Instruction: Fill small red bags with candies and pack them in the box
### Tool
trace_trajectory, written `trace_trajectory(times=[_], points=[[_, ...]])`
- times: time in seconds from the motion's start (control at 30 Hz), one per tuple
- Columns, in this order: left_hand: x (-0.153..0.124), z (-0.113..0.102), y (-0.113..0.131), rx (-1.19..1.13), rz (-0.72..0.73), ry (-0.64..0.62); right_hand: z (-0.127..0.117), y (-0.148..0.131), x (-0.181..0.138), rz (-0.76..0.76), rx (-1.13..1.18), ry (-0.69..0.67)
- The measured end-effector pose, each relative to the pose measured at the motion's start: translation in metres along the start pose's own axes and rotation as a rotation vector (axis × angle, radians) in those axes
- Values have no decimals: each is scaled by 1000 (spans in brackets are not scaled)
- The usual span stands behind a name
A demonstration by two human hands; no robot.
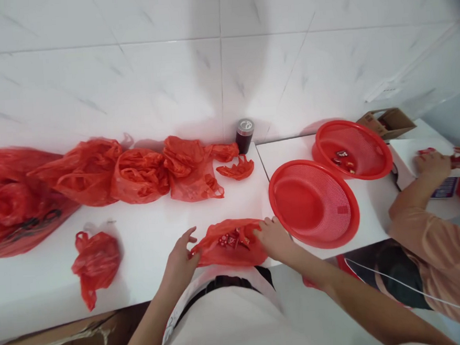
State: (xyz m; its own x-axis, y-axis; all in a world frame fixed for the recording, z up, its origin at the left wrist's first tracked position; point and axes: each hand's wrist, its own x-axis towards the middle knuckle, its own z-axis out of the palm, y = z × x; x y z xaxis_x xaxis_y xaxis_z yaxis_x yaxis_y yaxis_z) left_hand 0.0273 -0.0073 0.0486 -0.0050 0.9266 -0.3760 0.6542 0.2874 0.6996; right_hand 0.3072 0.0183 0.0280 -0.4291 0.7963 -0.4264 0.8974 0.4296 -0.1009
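A red plastic bag (216,255) lies spread at the front edge of the white table, its mouth open. Several small red wrapped packets (230,239) rest inside it. My left hand (180,262) is at the bag's left end, fingers spread apart, with the thumb side touching the plastic. At the opposite end, my right hand (276,237) has its fingers curled over the bag's edge. Just right of that hand stands an empty red plastic basket (277,203) with a mesh wall.
A second red basket (384,156) behind holds a few packets. Filled red bags (139,176) line the wall, with a tied red bag (98,260) at left. A dark tumbler (245,137) and a cardboard box (398,124) stand at the back. A co-worker's arm (416,191) reaches in at right.
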Motion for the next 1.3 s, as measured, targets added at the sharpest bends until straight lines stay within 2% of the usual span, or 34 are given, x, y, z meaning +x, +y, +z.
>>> trace_trajectory(times=[0.07, 0.1, 0.17, 0.23, 0.33, 0.4, 0.5, 0.57, 0.67, 0.73, 0.8, 0.87, 0.97, 1.03, 1.1, 1.2, 1.3], points=[[-6, -10, -1, -6, -55, -33, -10, 10, -9, -44, -14, -53], [-10, -16, 0, -18, -68, -46, -17, 13, -14, -87, 44, -32], [-19, -29, 5, -82, -70, -56, -33, 18, -23, -191, 287, 122], [-31, -44, 14, -187, -35, -64, -51, 19, -32, -257, 641, 329], [-49, -64, 30, -310, 103, -43, -68, 14, -40, -267, 1164, 510], [-58, -72, 39, -349, 243, -24, -70, 6, -40, -267, 1419, 532], [-68, -74, 50, -444, 439, -128, -71, -9, -36, -375, 1638, 505], [-70, -71, 56, -484, 474, -193, -77, -23, -36, -442, 1643, 494], [-66, -60, 65, -354, 360, -202, -97, -50, -40, -488, 1492, 449], [-62, -51, 71, -268, 284, -275, -111, -71, -43, -583, 1353, 431], [-58, -44, 74, -257, 259, -344, -121, -89, -42, -708, 1217, 463], [-55, -40, 74, -282, 231, -315, -124, -98, -39, -751, 1102, 545], [-54, -40, 73, -377, 156, -230, -115, -96, -29, -620, 1005, 609], [-53, -41, 72, -442, 112, -258, -106, -89, -26, -516, 998, 559], [-52, -43, 71, -477, 64, -324, -101, -84, -29, -475, 1042, 492], [-49, -51, 70, -503, 33, -351, -105, -84, -42, -493, 1126, 417], [-47, -60, 70, -449, 128, -324, -115, -87, -48, -576, 1144, 411]])
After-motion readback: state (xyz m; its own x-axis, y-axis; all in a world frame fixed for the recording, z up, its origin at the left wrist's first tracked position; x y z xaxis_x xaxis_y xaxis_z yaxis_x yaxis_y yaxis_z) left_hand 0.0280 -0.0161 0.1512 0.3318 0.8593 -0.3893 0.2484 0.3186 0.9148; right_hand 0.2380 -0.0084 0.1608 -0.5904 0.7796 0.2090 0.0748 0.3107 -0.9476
